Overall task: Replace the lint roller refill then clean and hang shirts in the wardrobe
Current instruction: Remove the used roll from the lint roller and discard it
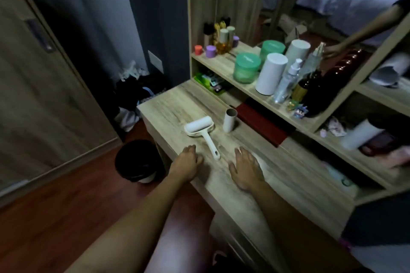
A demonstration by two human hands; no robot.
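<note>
The lint roller (200, 131) lies flat on the desk (168, 104), its handle pointing toward the person. Just beside its head a cardboard tube (229, 120) stands upright. The left hand (187, 161) rests at the desk edge with fingers loosely curled, empty; the right hand (246, 167) lies palm-down, fingers spread, near the handle's end.

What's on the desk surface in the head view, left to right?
Left hand → lint roller → cardboard tube, standing upright → right hand. Both hands lie flat on the desk, holding nothing; the roller's handle ends between them.
</note>
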